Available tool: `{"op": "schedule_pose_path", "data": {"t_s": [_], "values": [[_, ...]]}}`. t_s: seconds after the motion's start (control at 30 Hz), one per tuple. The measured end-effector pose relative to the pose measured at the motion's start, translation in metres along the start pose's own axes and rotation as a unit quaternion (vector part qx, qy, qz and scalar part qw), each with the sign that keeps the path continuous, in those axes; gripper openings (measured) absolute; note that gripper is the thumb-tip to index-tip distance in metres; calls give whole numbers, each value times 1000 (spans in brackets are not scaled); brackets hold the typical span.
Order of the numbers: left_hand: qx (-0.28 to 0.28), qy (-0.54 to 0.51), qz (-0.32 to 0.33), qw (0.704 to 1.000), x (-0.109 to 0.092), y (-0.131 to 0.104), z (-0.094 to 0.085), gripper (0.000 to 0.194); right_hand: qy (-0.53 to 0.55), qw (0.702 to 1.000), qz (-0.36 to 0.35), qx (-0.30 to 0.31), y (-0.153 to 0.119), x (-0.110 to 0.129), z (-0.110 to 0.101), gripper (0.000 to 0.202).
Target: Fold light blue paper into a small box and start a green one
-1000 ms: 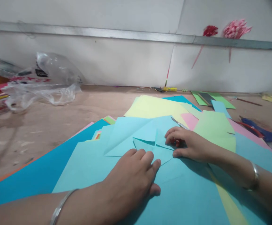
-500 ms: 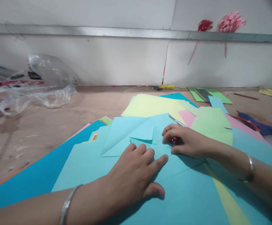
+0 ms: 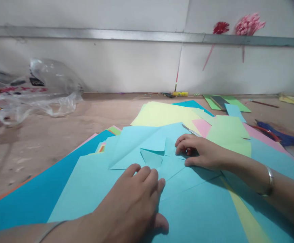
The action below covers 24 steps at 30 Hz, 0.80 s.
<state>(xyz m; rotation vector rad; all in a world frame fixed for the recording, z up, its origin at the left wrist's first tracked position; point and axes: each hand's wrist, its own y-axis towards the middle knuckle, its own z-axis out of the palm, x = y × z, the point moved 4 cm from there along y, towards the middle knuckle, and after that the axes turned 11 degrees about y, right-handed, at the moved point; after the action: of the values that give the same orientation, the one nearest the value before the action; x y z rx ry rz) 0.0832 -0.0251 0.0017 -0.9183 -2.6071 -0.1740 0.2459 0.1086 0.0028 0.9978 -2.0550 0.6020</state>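
Light blue paper [image 3: 197,206] lies in front of me, with a creased, folded light blue piece [image 3: 134,140] on it. My left hand [image 3: 134,199] rests over the paper at the lower middle, fingers loosely bent and thumb apart, holding nothing visible. Just beyond its fingertips lies a small cut flap [image 3: 152,143]. To the right, my right hand [image 3: 200,152] lies on the paper's edge with curled fingers and the thumb a little apart; nothing can be seen in its grasp. A thin blade-like tool [image 3: 191,130] is just behind the right hand.
Yellow [image 3: 162,113], green [image 3: 229,131] and darker blue sheets [image 3: 60,179] spread around. Blue-handled pliers [image 3: 284,135] lie at the right. A clear plastic bag [image 3: 48,87] sits at the left. Paper flowers [image 3: 249,25] hang on the wall rail.
My left hand has drawn back toward me and slightly left, uncovering more of the small flap. My right hand has stayed in place.
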Motion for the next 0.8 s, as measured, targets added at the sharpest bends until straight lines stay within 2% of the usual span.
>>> {"op": "schedule_pose_path", "data": {"t_s": [0.2,0.3,0.4,0.47,0.6,0.7,0.8], "values": [[-77,59,15,995,-6,-10,0,58,-5,1000,-9,-5,1,-1,0,23],[-95,46,13,994,-6,-9,-2,42,-25,999,-33,-3,0,2,0,23],[-120,26,-16,992,-2,-5,-4,24,-98,991,-95,-4,-4,13,5,29],[-124,18,-39,991,2,-1,-4,21,-192,970,-148,-21,-9,22,13,32],[-88,21,-76,993,7,7,3,30,-377,897,-220,-60,-17,33,35,21],[-82,20,-86,993,9,9,7,33,-455,842,-282,-70,-21,37,49,22],[-85,20,-79,993,9,11,9,30,-483,812,-310,-101,-24,39,54,21]]}}
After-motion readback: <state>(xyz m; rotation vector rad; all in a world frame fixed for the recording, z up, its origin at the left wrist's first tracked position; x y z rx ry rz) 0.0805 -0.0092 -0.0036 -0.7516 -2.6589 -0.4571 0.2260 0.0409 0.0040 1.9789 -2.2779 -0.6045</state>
